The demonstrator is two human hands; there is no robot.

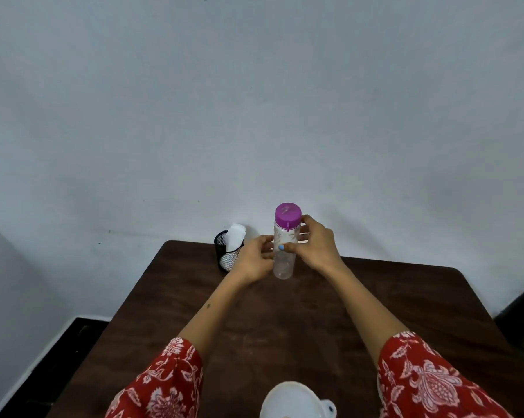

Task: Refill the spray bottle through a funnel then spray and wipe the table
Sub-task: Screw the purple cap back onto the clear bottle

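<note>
A clear plastic bottle (284, 260) with a purple screw cap (288, 215) stands upright at the far middle of the dark wooden table (284, 327). My left hand (254, 260) curls around the bottle's left side. My right hand (318, 245) grips it from the right, thumb across the front just under the cap. A white funnel (293, 401) sits at the table's near edge, its lower part cut off by the frame. No spray bottle can be seen.
A black mesh cup (229, 251) holding a white cloth or tissue (235, 235) stands at the far left corner, close to my left hand. A pale wall rises right behind the table. Dark floor lies to the left.
</note>
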